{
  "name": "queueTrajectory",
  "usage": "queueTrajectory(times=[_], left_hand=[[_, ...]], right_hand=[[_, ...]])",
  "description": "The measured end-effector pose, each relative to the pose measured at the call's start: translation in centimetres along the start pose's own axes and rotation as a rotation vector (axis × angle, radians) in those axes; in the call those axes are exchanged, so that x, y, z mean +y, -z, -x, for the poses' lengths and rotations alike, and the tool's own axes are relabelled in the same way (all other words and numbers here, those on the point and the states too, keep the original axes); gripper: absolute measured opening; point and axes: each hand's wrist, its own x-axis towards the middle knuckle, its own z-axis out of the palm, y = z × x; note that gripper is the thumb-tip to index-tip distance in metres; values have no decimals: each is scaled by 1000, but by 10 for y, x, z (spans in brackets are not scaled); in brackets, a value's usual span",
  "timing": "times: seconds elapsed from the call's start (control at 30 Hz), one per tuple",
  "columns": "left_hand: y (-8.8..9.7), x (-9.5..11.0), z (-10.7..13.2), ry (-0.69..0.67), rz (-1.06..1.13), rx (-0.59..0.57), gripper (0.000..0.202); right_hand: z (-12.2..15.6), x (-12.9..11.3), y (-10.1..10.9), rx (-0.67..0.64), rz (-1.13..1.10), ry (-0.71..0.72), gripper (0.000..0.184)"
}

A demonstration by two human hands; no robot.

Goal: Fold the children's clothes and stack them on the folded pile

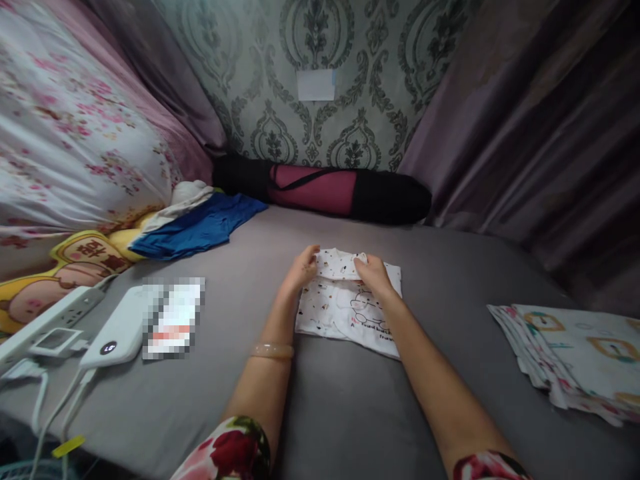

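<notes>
A small white printed garment [320,307], with a line-drawn animal and lettering on its right part, lies in the middle of the grey sheet. Its far edge is folded up and raised a little. My left hand [303,267] grips the left end of that folded edge, fingers behind the cloth. At the right end, my right hand [374,275] pinches the same edge between thumb and fingers. My right forearm covers part of the garment's right side. Whether it is a shirt or another piece of clothing I cannot tell.
Folded printed cloths [575,353] are stacked at the right. To the left lie a power bank [120,330], a power strip [50,327] with cables, a blurred-out card [175,317] and blue clothing [200,227]. A black and maroon long bag [315,190] rests along the wall.
</notes>
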Motion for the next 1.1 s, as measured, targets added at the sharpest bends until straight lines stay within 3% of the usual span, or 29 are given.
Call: queueTrajectory(times=[0.07,0.17,0.33,0.43,0.5,0.57,0.73,0.97,1.1], left_hand=[[-8,-1,6,-34,-164,-116,51],[-13,-2,13,-63,-311,-206,57],[-10,-3,16,-45,-373,-247,55],[-10,-5,15,-66,-376,-246,56],[-10,-8,14,-80,-358,-224,56],[-11,-10,13,-99,-339,-199,55],[-11,-17,12,-79,-350,-209,52],[-10,-13,10,-38,-268,-186,50],[-1,-10,5,-41,-190,-118,49]], right_hand=[[-1,5,4,63,260,81,21],[3,11,8,101,496,83,28],[15,16,8,128,711,76,34],[20,14,6,207,833,233,38],[21,13,3,149,860,401,43],[21,14,-2,6,848,531,47],[17,22,-15,-232,830,510,57],[13,10,-12,-363,791,413,62],[13,2,-28,-278,784,574,61]])
